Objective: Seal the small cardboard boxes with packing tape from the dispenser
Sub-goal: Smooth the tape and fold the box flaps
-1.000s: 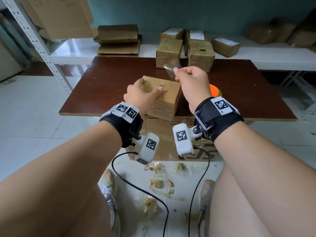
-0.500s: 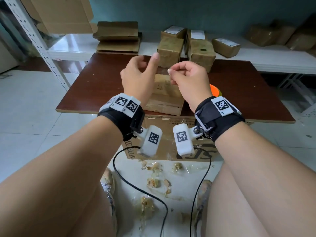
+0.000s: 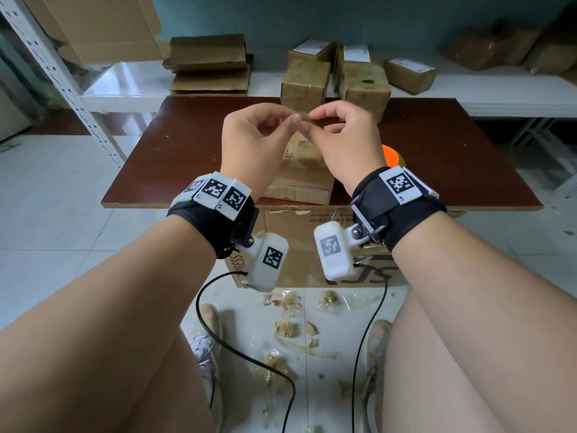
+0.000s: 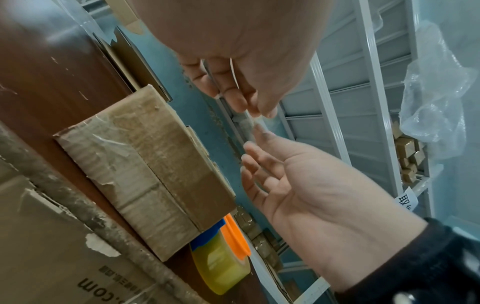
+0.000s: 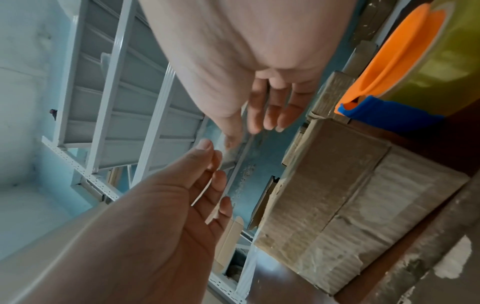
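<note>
A small cardboard box (image 3: 304,179) (image 4: 145,156) (image 5: 350,195) with clear tape over its flaps lies near the front edge of the brown table (image 3: 187,151). Both hands hover above it with their fingertips together. My left hand (image 3: 288,120) (image 4: 253,111) and right hand (image 3: 315,118) (image 5: 241,131) each pinch a small scrap of clear tape (image 3: 302,115) (image 4: 250,121) held between them. The tape dispenser (image 3: 392,154) (image 4: 223,257) (image 5: 405,61), orange and blue with a yellowish roll, stands on the table just right of the box, mostly hidden behind my right wrist in the head view.
Several sealed brown boxes (image 3: 334,79) sit at the table's far edge and on the white shelf (image 3: 499,98). Flattened cartons (image 3: 209,64) are stacked back left. A large carton (image 3: 312,242) stands under the table. Crumpled tape bits (image 3: 287,326) and cables litter the floor.
My left hand has come off the box top and risen to meet my right hand. The right hand kept the tape scrap, and both hands now hold it above the box.
</note>
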`<state>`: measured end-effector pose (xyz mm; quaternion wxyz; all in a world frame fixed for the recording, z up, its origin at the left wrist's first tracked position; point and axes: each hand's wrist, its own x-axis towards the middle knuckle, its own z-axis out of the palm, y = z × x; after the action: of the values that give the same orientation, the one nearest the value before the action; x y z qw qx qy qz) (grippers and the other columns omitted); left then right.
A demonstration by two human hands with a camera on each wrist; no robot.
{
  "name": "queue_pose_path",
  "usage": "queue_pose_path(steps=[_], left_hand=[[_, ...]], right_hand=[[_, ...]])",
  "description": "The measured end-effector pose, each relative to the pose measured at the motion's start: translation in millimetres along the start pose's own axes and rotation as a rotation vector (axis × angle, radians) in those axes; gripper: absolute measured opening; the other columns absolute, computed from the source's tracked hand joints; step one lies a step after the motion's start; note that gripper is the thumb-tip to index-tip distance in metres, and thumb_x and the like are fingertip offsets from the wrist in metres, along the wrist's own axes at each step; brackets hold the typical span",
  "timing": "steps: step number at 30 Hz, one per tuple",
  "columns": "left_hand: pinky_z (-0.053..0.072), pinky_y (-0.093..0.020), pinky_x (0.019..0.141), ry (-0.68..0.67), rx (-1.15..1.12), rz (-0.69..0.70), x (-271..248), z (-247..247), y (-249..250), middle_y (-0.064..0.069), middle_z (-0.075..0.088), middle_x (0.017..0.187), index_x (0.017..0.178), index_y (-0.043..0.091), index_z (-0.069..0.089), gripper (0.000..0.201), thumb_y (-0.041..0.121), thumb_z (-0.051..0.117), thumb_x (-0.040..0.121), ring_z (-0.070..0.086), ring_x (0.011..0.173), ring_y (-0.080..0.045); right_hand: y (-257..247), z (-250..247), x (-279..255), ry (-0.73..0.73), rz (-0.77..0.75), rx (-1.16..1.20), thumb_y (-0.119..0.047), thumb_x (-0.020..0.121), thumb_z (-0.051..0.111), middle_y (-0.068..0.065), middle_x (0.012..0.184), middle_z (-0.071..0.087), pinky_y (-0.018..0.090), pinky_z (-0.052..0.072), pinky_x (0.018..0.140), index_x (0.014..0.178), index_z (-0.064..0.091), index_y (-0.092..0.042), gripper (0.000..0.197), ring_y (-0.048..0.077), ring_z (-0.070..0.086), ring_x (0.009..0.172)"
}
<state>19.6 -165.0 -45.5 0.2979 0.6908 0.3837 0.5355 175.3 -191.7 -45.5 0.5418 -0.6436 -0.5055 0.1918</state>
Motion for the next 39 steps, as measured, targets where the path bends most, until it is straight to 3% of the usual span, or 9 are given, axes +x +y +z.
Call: queue_pose_path(steps=[6, 15, 18, 22, 25, 28, 30, 34, 39], left_hand=[[0.063, -0.033, 0.076, 0.029, -0.050, -0.190, 6, 0, -2, -0.003, 0.080, 0.084, 0.091, 0.016, 0.083, 0.012, 0.027, 0.079, 0.094, 0.073, 0.074, -0.014], [0.059, -0.030, 0.073, -0.019, -0.049, -0.455, 0, -11, -13, 0.005, 0.080, 0.084, 0.077, 0.020, 0.079, 0.016, 0.026, 0.081, 0.092, 0.070, 0.066, -0.002], [0.059, -0.030, 0.074, -0.012, -0.046, -0.473, 1, -11, -12, 0.005, 0.080, 0.083, 0.076, 0.020, 0.077, 0.017, 0.026, 0.080, 0.092, 0.069, 0.066, -0.003], [0.054, -0.027, 0.072, -0.009, -0.021, -0.497, 3, -7, -10, 0.004, 0.077, 0.084, 0.074, 0.021, 0.073, 0.021, 0.026, 0.078, 0.094, 0.062, 0.071, -0.009], [0.047, -0.020, 0.063, -0.029, 0.045, -0.479, 4, -4, -10, 0.006, 0.069, 0.078, 0.077, 0.020, 0.070, 0.021, 0.027, 0.075, 0.097, 0.057, 0.066, -0.006], [0.043, -0.022, 0.058, -0.054, 0.144, -0.416, 5, -2, -11, 0.005, 0.062, 0.078, 0.089, 0.018, 0.069, 0.015, 0.027, 0.070, 0.101, 0.051, 0.062, -0.007], [0.042, -0.025, 0.060, -0.059, 0.196, -0.372, 6, -2, -11, 0.006, 0.060, 0.080, 0.098, 0.015, 0.070, 0.013, 0.026, 0.067, 0.103, 0.051, 0.064, -0.008], [0.049, -0.032, 0.069, -0.081, 0.281, -0.328, 7, 0, -9, 0.007, 0.062, 0.085, 0.100, 0.018, 0.066, 0.014, 0.031, 0.063, 0.105, 0.055, 0.072, -0.013], [0.051, -0.032, 0.069, -0.090, 0.222, -0.356, 7, 0, -9, -0.007, 0.077, 0.095, 0.101, 0.014, 0.068, 0.017, 0.030, 0.063, 0.104, 0.056, 0.069, -0.015]], right_hand=[[1, -4, 4, -0.053, 0.127, 0.216, -0.028, 0.089, 0.085, 0.000, 0.086, 0.081, 0.021, 0.052, 0.066, 0.090, 0.077, -0.017, 0.014, 0.006, 0.068, 0.070], [5, -6, -1, -0.137, 0.082, -0.069, -0.035, 0.089, 0.082, -0.016, 0.064, 0.068, 0.018, 0.048, 0.067, 0.081, 0.079, -0.018, 0.019, -0.005, 0.054, 0.059], [4, -4, 1, -0.149, 0.084, -0.075, -0.035, 0.091, 0.081, -0.012, 0.068, 0.063, 0.019, 0.049, 0.071, 0.087, 0.079, -0.016, 0.020, -0.001, 0.053, 0.061], [3, -3, 5, -0.162, 0.044, -0.098, -0.033, 0.095, 0.078, -0.002, 0.080, 0.075, 0.027, 0.055, 0.079, 0.088, 0.078, -0.015, 0.020, 0.008, 0.059, 0.070], [1, -5, 8, -0.208, 0.035, -0.150, -0.035, 0.096, 0.075, -0.001, 0.072, 0.066, 0.027, 0.050, 0.071, 0.089, 0.076, -0.015, 0.021, 0.008, 0.050, 0.062], [0, -8, 9, -0.229, 0.045, -0.133, -0.035, 0.097, 0.074, 0.004, 0.081, 0.075, 0.027, 0.047, 0.069, 0.087, 0.076, -0.015, 0.023, 0.008, 0.050, 0.063], [0, -8, 10, -0.208, 0.076, -0.079, -0.035, 0.095, 0.075, -0.001, 0.083, 0.077, 0.030, 0.053, 0.073, 0.084, 0.076, -0.015, 0.023, 0.005, 0.057, 0.067], [0, -7, 11, -0.178, 0.180, 0.045, -0.030, 0.094, 0.078, 0.011, 0.101, 0.079, 0.035, 0.063, 0.078, 0.098, 0.078, -0.008, 0.022, 0.011, 0.067, 0.080], [3, -8, 12, -0.170, 0.084, 0.018, -0.028, 0.097, 0.076, -0.004, 0.076, 0.076, 0.026, 0.057, 0.062, 0.090, 0.076, -0.010, 0.019, 0.007, 0.061, 0.065]])
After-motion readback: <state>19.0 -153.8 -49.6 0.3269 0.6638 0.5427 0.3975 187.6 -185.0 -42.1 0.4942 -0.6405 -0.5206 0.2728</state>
